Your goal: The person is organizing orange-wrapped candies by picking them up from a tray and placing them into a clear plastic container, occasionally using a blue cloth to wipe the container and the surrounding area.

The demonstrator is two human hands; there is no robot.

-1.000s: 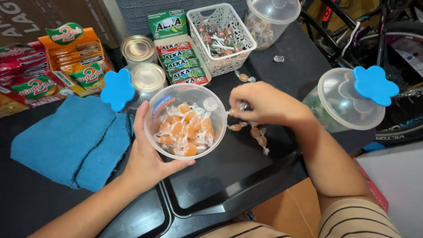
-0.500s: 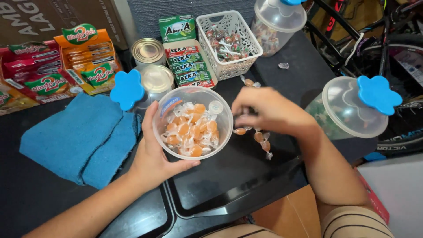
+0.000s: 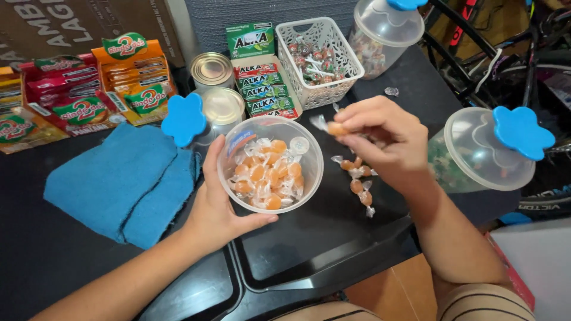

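A clear round jar (image 3: 310, 176) tilted toward me holds several orange candies in clear wrappers (image 3: 266, 176). My left hand (image 3: 215, 209) grips the jar from its left and lower side. My right hand (image 3: 385, 138) hovers just right of the jar's rim, pinching one wrapped orange candy (image 3: 335, 128) between thumb and fingers. A few more wrapped orange candies (image 3: 358, 185) lie loose on the black tray (image 3: 333, 249) under my right hand.
A blue cloth (image 3: 119, 181) lies to the left. Behind stand two tins (image 3: 213, 70), a white basket of candies (image 3: 318, 53), green and red packets (image 3: 257, 89), orange snack boxes (image 3: 128, 77), two clear lidded jars with blue flower knobs (image 3: 493, 151), and a loose blue flower lid (image 3: 184, 119).
My right hand rose from the loose candies on the tray with one candy pinched, moving toward the jar's rim. The left hand kept its hold on the jar.
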